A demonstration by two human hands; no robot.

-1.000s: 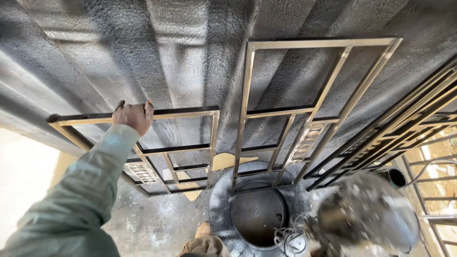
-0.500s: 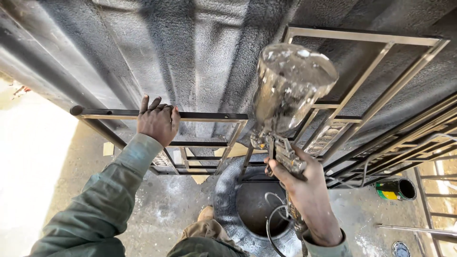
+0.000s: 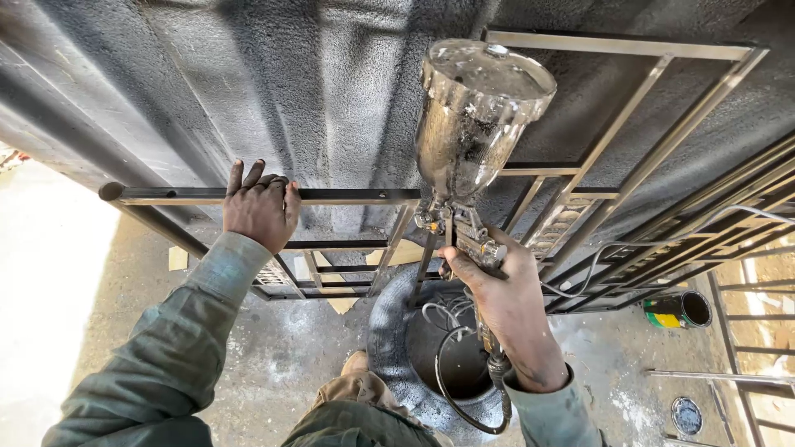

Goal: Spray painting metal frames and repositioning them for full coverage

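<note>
While your left hand (image 3: 262, 209) grips the half-blackened frame (image 3: 348, 196), your right hand (image 3: 507, 308) clasps the spray gun (image 3: 474, 149); far bars remain bare.

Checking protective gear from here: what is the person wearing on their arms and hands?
Both arms wear long grey-green sleeves of sturdy cloth, speckled with pale paint flecks and dust. The left hand and right hand are bare, no gloves, smudged with dark paint on fingers and knuckles. No watch or rings visible.

The paint-speckled concrete floor (image 3: 273, 364) carries everything. A tyre (image 3: 393, 348) lies at centre — a green-and-yellow can (image 3: 677, 309) at three o'clock, a round lid (image 3: 686, 415) at four.
</note>
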